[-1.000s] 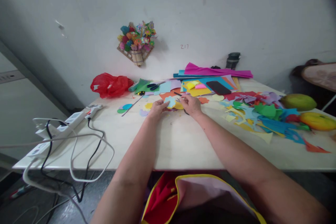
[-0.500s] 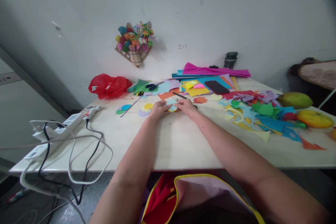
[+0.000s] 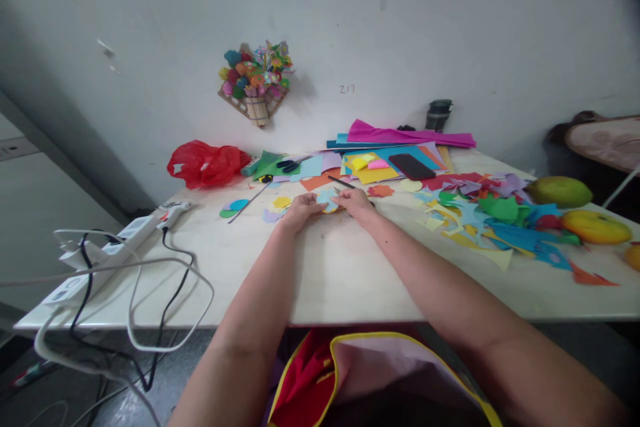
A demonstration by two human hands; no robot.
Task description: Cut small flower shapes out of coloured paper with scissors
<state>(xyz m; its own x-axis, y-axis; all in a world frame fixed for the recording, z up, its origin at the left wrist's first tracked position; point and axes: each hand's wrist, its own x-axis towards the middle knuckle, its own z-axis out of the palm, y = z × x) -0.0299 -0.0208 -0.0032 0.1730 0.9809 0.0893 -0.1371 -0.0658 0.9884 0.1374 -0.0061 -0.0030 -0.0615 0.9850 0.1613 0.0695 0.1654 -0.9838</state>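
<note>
A small light blue paper piece point(image 3: 327, 198) with some yellow at its lower edge lies between my two hands, low over the table. My left hand point(image 3: 303, 209) is closed, pinching its left side. My right hand point(image 3: 356, 203) is closed at the paper's right side. A thin metal tip pokes out by its fingers and a dark loop shows behind it, looking like small scissors point(image 3: 337, 191), mostly hidden by the hand. Just behind lies a dark pencil-like stick point(image 3: 341, 182). Orange flower-shaped paper point(image 3: 381, 191) is to the right, yellow flower-shaped paper point(image 3: 281, 203) to the left.
Paper scraps point(image 3: 480, 217) and fruit point(image 3: 597, 226) cover the table's right side. A phone point(image 3: 412, 166), coloured sheets point(image 3: 378, 175) and black-handled scissors point(image 3: 290, 165) lie at the back. A red plastic bag point(image 3: 207, 165) and a power strip point(image 3: 107, 259) with loose cables are left.
The light blue paper has turned slightly between my fingers. Both hands stay in nearly the same place; the whole view has shifted a little.
</note>
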